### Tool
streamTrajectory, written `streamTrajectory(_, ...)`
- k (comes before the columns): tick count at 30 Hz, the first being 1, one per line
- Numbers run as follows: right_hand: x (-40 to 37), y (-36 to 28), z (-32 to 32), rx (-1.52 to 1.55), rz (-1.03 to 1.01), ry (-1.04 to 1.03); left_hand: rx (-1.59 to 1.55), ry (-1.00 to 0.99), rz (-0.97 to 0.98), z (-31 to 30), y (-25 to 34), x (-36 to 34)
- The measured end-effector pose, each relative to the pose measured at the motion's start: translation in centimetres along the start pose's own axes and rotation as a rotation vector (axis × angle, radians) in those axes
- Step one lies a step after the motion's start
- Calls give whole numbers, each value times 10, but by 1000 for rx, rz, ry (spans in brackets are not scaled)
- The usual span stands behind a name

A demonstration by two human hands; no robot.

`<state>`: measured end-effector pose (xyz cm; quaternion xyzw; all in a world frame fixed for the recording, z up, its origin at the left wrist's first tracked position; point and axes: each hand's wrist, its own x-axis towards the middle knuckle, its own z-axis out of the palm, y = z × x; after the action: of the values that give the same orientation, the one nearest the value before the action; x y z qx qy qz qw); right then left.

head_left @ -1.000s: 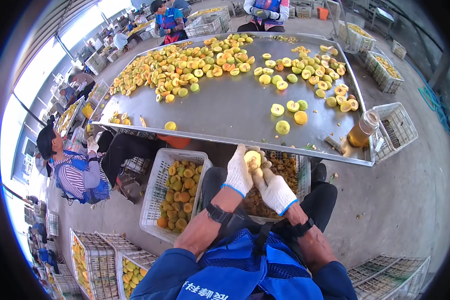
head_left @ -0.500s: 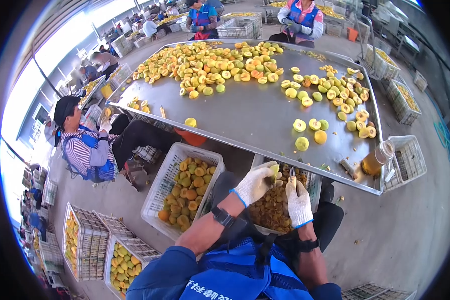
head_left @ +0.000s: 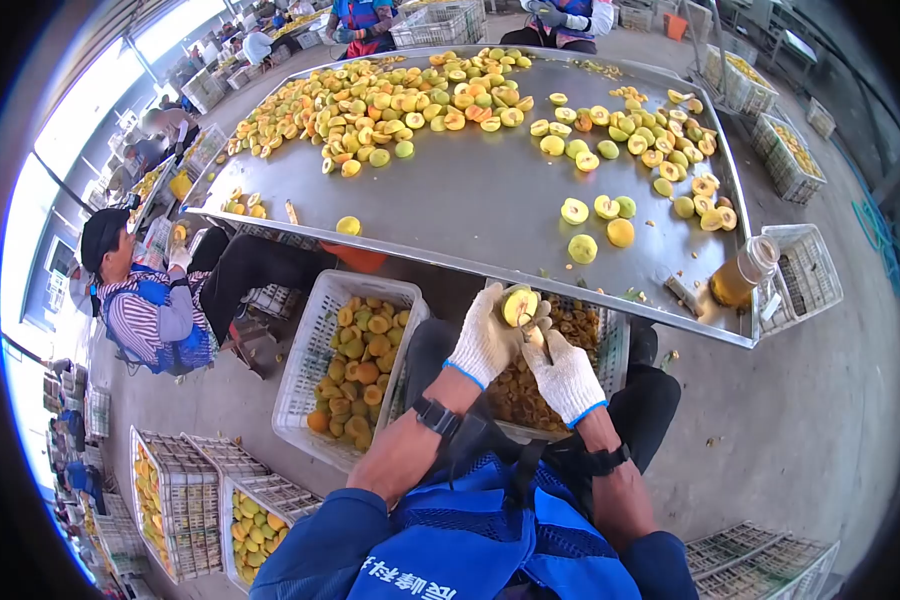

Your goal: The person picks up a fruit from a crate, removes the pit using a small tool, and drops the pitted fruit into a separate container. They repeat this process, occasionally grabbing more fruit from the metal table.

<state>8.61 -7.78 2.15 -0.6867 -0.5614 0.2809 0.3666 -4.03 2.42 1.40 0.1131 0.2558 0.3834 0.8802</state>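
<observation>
My left hand (head_left: 492, 335), in a white knit glove, holds a yellow-green peach half (head_left: 519, 307) with its cut face up. Closed round the light handle of a small coring tool (head_left: 533, 337), my gloved right hand (head_left: 564, 372) brings the tip against the fruit's cut face. The tip is partly hidden by fruit and fingers. Both hands are over a white crate (head_left: 530, 398) of brown pits and scraps in front of my knees. Left of it, another white crate (head_left: 296, 390) holds peach halves.
A steel table (head_left: 450, 205) spans the front, bearing a large heap of peach halves (head_left: 400, 105) and a smaller group at right. A jar of amber liquid (head_left: 742, 275) stands at its near right corner. A seated co-worker (head_left: 155, 300) is at left; stacked crates (head_left: 190, 500) stand behind.
My right hand has moved left and up to the peach half, bringing the coring tool to it. My left hand has turned the cut face up. The view has shifted slightly.
</observation>
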Motion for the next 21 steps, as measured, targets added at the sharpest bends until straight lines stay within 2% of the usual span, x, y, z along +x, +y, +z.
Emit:
streamTrajectory(3,4,0,0,-39,-21,14,38,-98,88,4,-1,-5)
streamTrajectory(6,9,-15,-6,16,93,49,-11,-101,126,1,-4,-2)
streamTrajectory(9,14,-16,-4,-1,90,18,-17,-77,153,-6,-7,5)
streamTrajectory(11,17,-15,1,23,73,23,46,5,201,0,-8,2)
streamTrajectory(21,13,-29,8,56,90,13,95,2,251,5,-12,1)
